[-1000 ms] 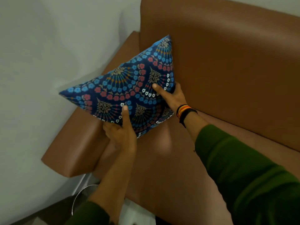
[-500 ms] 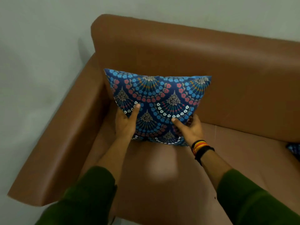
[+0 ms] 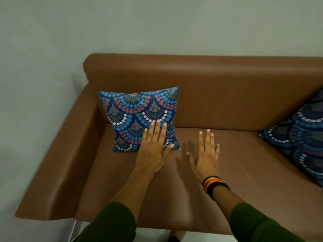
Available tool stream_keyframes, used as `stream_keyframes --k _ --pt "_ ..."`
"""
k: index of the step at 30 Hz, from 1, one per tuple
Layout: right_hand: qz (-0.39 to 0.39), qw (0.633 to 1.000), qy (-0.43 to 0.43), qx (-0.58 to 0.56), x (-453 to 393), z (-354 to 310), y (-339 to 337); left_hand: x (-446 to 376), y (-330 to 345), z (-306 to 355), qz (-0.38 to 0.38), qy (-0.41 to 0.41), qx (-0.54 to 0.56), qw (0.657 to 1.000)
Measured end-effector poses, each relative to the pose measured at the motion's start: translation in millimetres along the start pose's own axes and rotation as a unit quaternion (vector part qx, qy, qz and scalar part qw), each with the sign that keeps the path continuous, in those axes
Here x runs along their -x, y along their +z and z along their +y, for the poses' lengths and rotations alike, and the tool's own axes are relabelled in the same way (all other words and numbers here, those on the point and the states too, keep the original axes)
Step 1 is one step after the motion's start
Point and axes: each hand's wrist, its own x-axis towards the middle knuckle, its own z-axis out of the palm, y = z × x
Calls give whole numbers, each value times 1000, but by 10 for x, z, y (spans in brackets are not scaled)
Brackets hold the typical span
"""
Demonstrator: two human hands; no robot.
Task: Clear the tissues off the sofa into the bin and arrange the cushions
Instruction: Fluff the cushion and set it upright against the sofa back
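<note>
A blue patterned cushion (image 3: pixel 138 112) stands upright in the left corner of the brown sofa (image 3: pixel 227 95), leaning on the backrest. My left hand (image 3: pixel 153 147) hovers open in front of the cushion's lower right part, fingers spread; whether it touches the fabric is unclear. My right hand (image 3: pixel 205 154) is open above the bare seat, to the right of the cushion, holding nothing. A second, darker blue patterned cushion (image 3: pixel 300 137) lies tilted at the right edge of the view. No tissues or bin show in this view.
The left armrest (image 3: pixel 57 168) borders the cushion's corner. A pale wall (image 3: pixel 139 23) rises behind and to the left of the sofa. A strip of light floor (image 3: pixel 152 235) shows below the seat's front edge.
Both hands have let go of the left cushion and drawn back, fingers spread. The cushion now stands by itself against the backrest. The view has pulled back, bringing the right cushion into sight.
</note>
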Motion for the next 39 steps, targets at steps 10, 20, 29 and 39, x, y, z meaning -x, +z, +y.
stream_keyframes --k 10,20,29,39 --pt "67 967 241 -53 222 2167 -1144 -947 373 2144 -36 121 63 990" --pt "169 820 448 -315 -35 4444 -1316 -2209 1725 4438 -173 60 192 964" --pt "307 704 494 -407 -244 5066 -1322 -2993 2137 5257 -239 -85 399 881" --pt "215 732 442 -472 -593 4640 -1550 -2491 1607 4661 -118 -218 423 872"
